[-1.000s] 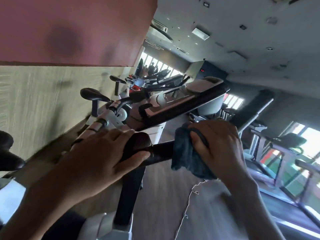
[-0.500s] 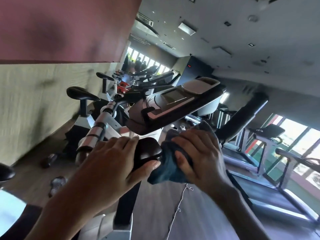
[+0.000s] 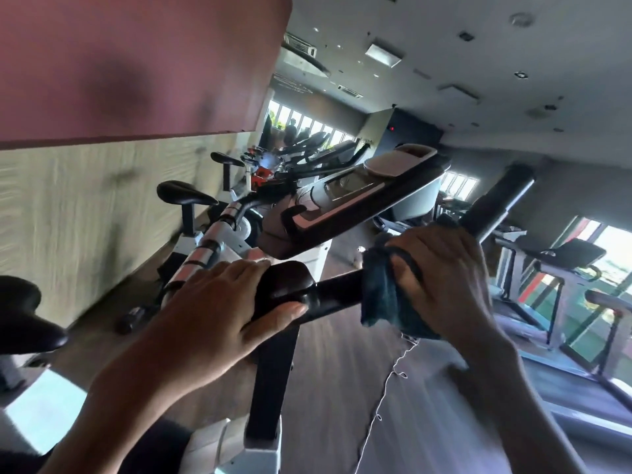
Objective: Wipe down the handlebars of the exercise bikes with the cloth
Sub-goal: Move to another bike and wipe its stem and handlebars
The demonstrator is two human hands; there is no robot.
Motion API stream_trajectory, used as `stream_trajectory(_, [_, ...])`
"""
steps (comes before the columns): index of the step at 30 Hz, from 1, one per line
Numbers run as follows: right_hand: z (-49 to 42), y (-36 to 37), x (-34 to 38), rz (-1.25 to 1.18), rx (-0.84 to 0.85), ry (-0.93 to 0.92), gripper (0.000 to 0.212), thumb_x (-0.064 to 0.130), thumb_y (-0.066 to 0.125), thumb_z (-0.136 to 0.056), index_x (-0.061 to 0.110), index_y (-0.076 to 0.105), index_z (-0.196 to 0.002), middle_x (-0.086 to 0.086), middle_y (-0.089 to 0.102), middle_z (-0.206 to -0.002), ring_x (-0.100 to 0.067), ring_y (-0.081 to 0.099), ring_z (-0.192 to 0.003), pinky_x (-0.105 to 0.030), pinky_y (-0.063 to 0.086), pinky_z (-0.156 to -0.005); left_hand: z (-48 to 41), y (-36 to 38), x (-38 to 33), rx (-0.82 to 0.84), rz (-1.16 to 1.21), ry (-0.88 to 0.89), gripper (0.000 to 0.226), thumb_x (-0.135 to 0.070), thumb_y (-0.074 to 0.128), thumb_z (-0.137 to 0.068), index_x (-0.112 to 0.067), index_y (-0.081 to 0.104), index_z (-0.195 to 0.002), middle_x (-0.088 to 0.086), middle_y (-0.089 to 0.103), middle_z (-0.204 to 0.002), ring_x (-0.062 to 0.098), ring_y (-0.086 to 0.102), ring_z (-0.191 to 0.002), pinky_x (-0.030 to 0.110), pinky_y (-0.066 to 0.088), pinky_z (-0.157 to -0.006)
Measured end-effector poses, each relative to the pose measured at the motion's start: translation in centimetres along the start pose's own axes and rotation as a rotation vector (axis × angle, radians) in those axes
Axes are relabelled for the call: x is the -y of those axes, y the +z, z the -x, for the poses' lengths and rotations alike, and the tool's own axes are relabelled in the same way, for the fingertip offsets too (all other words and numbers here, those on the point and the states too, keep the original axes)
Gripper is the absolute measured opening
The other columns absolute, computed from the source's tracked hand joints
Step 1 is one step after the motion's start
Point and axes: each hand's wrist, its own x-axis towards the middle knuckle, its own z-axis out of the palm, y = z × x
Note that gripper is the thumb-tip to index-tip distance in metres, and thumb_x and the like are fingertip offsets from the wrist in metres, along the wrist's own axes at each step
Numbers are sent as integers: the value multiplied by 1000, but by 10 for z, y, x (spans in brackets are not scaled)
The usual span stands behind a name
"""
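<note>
Left hand [image 3: 219, 313] grips the handlebar [image 3: 337, 289] at its centre pad; right hand [image 3: 441, 275] is further right along it, fingers wrapping the dark cloth [image 3: 383, 295] round it.

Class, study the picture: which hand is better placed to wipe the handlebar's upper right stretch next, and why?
Right. The right hand grips the cloth around the handlebar, just below that raised stretch. The left hand holds the centre pad without any cloth, probably steadying it.

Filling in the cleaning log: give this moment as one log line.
phase: handlebar wipe | left hand: grips handlebar centre pad | right hand: grips cloth around bar
</note>
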Motion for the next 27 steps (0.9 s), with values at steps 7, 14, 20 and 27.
stream_trajectory(7, [6,11,10,-126,-68,-77,33,45,47,-96,21,68,-108,4,68,-110,-22,61,-104,-36,38,-98,3,-1,-3,-36,136,1,55,-79,30,-86,-39,55,-115,-24,57,-95,-2,54,-97,33,46,-85])
stream_trajectory(14, [-13,12,13,-372,-124,160,32,44,43,-95,21,64,-102,13,63,-89,-11,59,-84,-36,46,-86,10,-9,40,17,359,-46,73,-91,16,-78,-50,43,-131,-39,43,-133,-10,37,-132,20,32,-102])
stream_trajectory(20, [-30,-5,88,-727,7,253,28,49,45,-93,30,60,-107,21,63,-91,-3,62,-88,-17,45,-73,6,3,120,-5,241,12,47,-60,28,-93,-42,54,-129,-20,53,-134,-24,32,-123,27,24,-114])
stream_trajectory(27, [-27,-24,164,-186,326,79,43,57,47,-90,28,67,-116,12,65,-120,-11,58,-118,-44,46,-100,0,26,164,60,200,378,48,-43,22,-104,-22,65,-103,-6,63,-112,14,49,-124,34,22,-117])
